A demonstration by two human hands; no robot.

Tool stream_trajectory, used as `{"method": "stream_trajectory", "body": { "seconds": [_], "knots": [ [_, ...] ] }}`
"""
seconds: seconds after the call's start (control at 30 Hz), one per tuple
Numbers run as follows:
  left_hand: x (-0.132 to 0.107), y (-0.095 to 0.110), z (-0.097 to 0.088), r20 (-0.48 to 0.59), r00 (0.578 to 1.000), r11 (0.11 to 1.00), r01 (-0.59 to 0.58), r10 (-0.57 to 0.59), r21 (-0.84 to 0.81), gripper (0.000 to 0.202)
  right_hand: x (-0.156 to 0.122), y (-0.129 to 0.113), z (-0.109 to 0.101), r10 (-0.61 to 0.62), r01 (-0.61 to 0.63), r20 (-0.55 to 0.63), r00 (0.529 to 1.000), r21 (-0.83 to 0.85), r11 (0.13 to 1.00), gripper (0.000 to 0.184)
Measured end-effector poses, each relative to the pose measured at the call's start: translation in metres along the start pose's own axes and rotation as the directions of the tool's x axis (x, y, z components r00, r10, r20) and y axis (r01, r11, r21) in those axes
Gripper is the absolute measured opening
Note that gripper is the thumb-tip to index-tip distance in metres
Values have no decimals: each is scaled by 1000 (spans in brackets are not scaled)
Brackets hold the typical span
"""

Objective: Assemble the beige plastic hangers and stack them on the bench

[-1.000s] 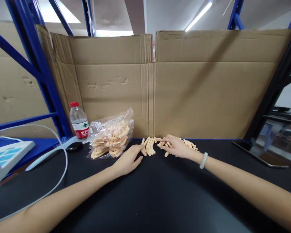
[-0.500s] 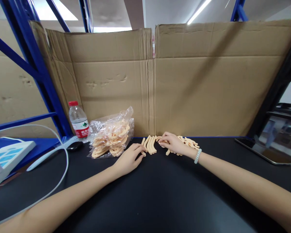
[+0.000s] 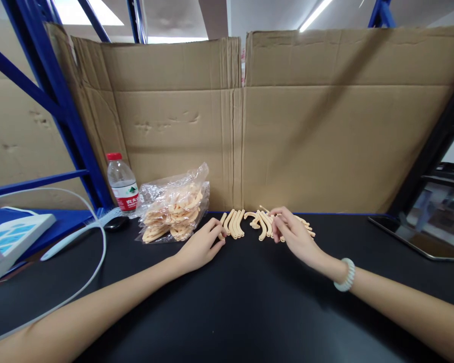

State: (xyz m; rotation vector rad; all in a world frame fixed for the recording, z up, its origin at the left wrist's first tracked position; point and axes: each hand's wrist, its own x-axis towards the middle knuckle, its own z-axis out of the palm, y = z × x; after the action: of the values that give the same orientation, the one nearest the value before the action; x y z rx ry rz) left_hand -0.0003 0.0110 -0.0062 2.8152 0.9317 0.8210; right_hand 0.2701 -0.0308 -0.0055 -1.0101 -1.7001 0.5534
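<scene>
My left hand (image 3: 200, 247) rests on the table beside a row of cream curved strips (image 3: 234, 224). Its fingertips close round the lower end of the leftmost strip (image 3: 223, 218), hiding that end. Over a loose pile of similar strips (image 3: 265, 224), my right hand (image 3: 293, 237) has its fingers bent together. A thin cream strip (image 3: 264, 208) juts up and left from these fingers, raised above the pile. The hand covers part of the pile.
A clear plastic bag (image 3: 174, 212) full of cream pieces stands left of my left hand. Behind it are a water bottle (image 3: 123, 186) and a black mouse (image 3: 116, 223). A phone-like slab (image 3: 412, 237) lies right; a white cable (image 3: 105, 252) loops left. Cardboard (image 3: 325, 136) walls the back.
My right hand has moved right and uncovered part of the pile, and a strip now sticks up from its fingers. My left hand stays almost in place. The view has shifted slightly.
</scene>
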Motion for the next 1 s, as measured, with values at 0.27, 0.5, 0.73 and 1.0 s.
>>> {"method": "stream_trajectory", "body": {
  "seconds": [0.27, 0.5, 0.73, 1.0],
  "knots": [
    [2, 3, -2, 10, 992, 989, 124, -125, 83, 14, -39, -25, 11, 215, -255, 153, 965, 324, 911, 26],
    [5, 3, -6, -73, 928, 889, 371, -365, 268, 4, -40, -22, 16, 306, -343, 153, 940, 419, 841, 24],
    [7, 0, -26, 113, 888, 863, 393, -445, 317, 40, -41, -17, 15, 379, -385, 145, 914, 600, 701, 38],
    [15, 27, -65, 310, 860, 907, 422, -404, 13, 46, -40, -20, 15, 404, -416, 165, 900, 601, 682, 27]
  ]
}}
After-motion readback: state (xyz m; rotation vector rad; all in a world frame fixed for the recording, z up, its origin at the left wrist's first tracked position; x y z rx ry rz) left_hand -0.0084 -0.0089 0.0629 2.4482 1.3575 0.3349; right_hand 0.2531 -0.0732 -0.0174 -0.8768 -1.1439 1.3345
